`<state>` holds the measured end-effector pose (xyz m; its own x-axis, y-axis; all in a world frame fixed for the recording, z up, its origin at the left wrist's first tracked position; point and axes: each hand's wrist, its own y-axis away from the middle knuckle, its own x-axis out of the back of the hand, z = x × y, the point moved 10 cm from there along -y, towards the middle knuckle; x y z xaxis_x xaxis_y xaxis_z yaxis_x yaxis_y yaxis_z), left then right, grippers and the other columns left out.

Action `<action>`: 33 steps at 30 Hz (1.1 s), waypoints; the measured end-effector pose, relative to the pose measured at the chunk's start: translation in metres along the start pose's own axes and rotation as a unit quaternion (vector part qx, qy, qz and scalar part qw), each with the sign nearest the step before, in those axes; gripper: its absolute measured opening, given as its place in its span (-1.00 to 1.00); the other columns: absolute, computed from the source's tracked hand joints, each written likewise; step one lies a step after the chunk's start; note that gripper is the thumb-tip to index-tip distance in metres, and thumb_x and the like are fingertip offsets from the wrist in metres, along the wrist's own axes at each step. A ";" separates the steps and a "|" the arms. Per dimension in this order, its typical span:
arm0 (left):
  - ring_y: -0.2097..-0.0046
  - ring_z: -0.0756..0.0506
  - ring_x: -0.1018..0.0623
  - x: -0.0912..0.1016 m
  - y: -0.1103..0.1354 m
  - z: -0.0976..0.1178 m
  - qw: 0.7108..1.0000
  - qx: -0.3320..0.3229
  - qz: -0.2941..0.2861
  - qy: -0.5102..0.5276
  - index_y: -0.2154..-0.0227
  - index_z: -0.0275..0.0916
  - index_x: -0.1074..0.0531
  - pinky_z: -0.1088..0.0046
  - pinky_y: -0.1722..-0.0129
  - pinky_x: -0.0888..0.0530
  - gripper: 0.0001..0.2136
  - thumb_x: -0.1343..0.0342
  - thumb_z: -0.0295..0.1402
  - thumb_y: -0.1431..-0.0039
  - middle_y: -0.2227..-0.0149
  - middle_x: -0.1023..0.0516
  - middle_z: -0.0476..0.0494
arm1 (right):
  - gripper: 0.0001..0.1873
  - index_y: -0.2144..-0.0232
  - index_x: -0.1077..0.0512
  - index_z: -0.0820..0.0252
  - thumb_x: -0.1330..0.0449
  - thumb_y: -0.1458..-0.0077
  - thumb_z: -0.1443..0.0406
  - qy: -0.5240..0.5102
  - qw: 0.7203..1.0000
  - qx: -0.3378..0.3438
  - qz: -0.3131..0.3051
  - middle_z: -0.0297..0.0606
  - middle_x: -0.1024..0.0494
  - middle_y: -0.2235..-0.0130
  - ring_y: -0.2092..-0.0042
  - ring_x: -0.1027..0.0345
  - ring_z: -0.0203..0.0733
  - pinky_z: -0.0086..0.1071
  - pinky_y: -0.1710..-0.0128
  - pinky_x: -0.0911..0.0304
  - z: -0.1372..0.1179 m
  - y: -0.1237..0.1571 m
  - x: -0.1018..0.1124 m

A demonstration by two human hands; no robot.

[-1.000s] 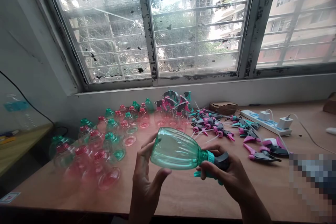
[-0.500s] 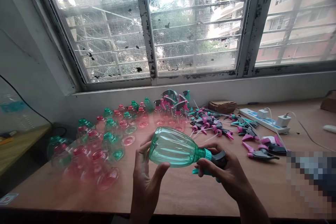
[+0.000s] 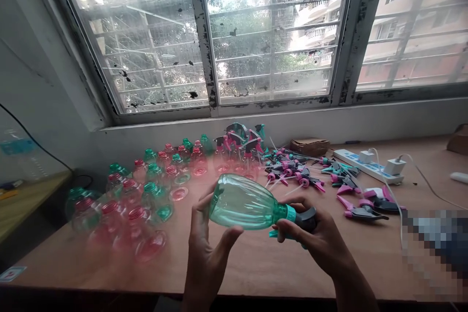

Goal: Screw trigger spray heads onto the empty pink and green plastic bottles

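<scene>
A green see-through spray bottle [image 3: 244, 203] lies sideways in the air above the table, its base to the left. My right hand [image 3: 310, 228] is closed around its black and teal spray head [image 3: 305, 219], thumb at the teal collar. Around the base curls my left hand [image 3: 210, 239], with its fingers partly hidden behind the bottle and its thumb along the lower side. The head sits against the bottle's neck; how tightly it is screwed on cannot be seen.
Several open pink bottles [image 3: 137, 226] and green bottles [image 3: 157, 197] stand at the left. Bottles with spray heads [image 3: 252, 148] stand by the wall. Loose spray heads [image 3: 288, 170] lie to the right, near a white power strip [image 3: 365, 168] and a brown cardboard piece [image 3: 310, 146].
The bottle and both hands have shifted very slightly to the right. My hold on the bottle looks the same.
</scene>
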<state>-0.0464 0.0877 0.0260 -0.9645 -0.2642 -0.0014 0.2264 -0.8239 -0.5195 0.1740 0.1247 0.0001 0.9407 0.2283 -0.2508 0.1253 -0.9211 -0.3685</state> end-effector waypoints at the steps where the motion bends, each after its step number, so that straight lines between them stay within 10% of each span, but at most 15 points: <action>1: -0.35 -0.38 -0.36 0.000 0.000 0.000 1.000 0.002 0.006 0.006 -0.15 -0.07 -0.36 -0.03 -0.32 -0.31 -0.47 -0.34 -0.09 -0.18 -0.25 -0.44 -0.29 | -0.69 0.19 -0.53 0.12 -0.51 -0.07 0.22 0.004 1.000 0.003 -0.001 -0.41 -0.64 0.48 0.47 -0.57 -0.25 -0.47 0.41 -0.48 0.000 0.000 0.000; 20: -0.48 -0.35 -0.11 -0.006 -0.002 0.024 0.994 -0.075 -0.009 -0.079 -0.22 0.13 -0.37 -0.08 -0.39 -0.21 -0.55 -0.24 -0.19 -0.29 -0.44 -0.17 -0.08 | -0.70 0.23 -0.52 0.16 -0.43 -0.15 0.10 -0.061 0.998 -0.031 -0.009 -0.33 -0.66 0.49 0.52 -0.55 -0.22 -0.32 0.39 -0.55 0.005 -0.001 0.000; 26: -0.46 -0.40 -0.15 -0.010 0.005 0.019 0.994 -0.069 -0.061 -0.063 -0.33 0.10 -0.21 -0.11 -0.40 -0.17 -0.30 -0.35 -0.16 -0.17 -0.41 -0.24 -0.18 | -0.71 0.23 -0.52 0.17 -0.46 -0.13 0.13 -0.056 0.998 -0.028 -0.006 -0.37 -0.63 0.52 0.52 -0.56 -0.21 -0.29 0.34 -0.58 0.006 0.001 0.003; 33: -0.38 -0.36 -0.33 -0.003 -0.002 0.010 0.999 -0.009 0.034 0.009 -0.04 -0.04 -0.39 0.00 -0.27 -0.40 -0.55 -0.39 -0.17 -0.14 -0.37 -0.32 -0.20 | -0.71 0.23 -0.53 0.12 -0.47 -0.10 0.13 -0.049 0.998 0.002 0.035 -0.38 -0.64 0.52 0.52 -0.53 -0.18 -0.28 0.38 -0.58 -0.001 0.000 0.003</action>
<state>-0.0421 0.0851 0.0358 -0.9492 -0.3101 -0.0532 0.2895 -0.7948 -0.5333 0.1770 0.1250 0.0000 0.9116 0.1938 -0.3626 0.0588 -0.9344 -0.3514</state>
